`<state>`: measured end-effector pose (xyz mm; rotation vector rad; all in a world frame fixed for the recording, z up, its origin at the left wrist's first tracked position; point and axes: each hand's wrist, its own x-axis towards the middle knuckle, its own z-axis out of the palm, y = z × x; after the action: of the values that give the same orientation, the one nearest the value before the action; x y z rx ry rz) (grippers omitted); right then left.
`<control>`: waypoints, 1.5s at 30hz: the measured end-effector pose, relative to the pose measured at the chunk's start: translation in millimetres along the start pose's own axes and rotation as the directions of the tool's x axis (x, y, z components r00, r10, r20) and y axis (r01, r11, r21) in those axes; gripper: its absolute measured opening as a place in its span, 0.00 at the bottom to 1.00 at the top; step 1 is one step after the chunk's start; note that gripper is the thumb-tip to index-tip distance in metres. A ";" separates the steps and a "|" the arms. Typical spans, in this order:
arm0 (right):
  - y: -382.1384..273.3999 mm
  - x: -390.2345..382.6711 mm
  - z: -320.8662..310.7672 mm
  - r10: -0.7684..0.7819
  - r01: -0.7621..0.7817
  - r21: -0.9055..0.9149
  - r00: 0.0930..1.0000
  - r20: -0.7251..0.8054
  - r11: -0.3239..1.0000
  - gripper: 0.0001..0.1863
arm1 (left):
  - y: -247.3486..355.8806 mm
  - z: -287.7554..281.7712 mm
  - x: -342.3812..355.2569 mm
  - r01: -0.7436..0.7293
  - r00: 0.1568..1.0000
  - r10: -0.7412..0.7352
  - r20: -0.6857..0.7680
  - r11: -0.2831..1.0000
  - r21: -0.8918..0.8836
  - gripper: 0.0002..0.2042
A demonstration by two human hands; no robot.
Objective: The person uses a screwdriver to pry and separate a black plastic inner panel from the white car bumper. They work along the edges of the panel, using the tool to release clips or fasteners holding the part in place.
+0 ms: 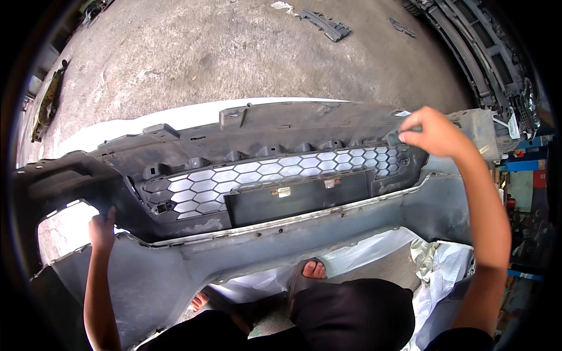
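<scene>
A large car bumper (304, 219) lies across in front of me, its grey and black inner side facing me. A black honeycomb grille (252, 172) runs along its middle, with a flat dark plate (293, 200) below the mesh. My left hand (102, 227) is closed around the edge of the opening at the bumper's left end, thumb on the inner face. At the upper right, my right hand (430, 133) is raised with its fingers pinched together, beside a small dark tab (394, 138) near the grille's corner. What the pinch holds, if anything, cannot be made out.
White sheeting (374, 248) lies beneath the bumper and by my feet. Another car front part with slats (462, 50) stands at the far right. A dark plastic bracket (326, 25) lies on the concrete floor (193, 58). A long panel (48, 105) rests at the far left.
</scene>
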<state>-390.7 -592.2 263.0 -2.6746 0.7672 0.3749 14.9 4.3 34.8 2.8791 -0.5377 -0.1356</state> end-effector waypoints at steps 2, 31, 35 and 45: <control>11.6 20.2 -16.4 -0.070 0.083 -0.128 0.992 0.107 0.988 0.15 | 9.3 3.6 1.0 -0.044 0.999 0.043 -0.033 0.998 -0.038 0.28; -3.9 6.4 -4.0 0.325 -0.186 -0.449 0.910 0.255 0.874 0.17 | -25.0 20.3 9.5 0.069 0.994 -0.061 0.094 0.995 -0.079 0.25; -8.7 13.9 -6.0 0.190 -0.027 -0.566 0.954 0.231 0.824 0.17 | -29.4 18.3 7.4 0.085 0.992 -0.073 0.106 0.991 -0.107 0.25; 11.9 -96.5 107.4 0.357 -0.350 -0.139 0.934 0.029 0.926 0.10 | -21.3 7.5 4.6 0.022 0.992 -0.010 0.125 0.995 -0.093 0.27</control>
<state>-493.3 -516.0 194.9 -2.6264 1.2542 0.6029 25.5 20.6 22.6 2.7963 -0.5155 -0.3358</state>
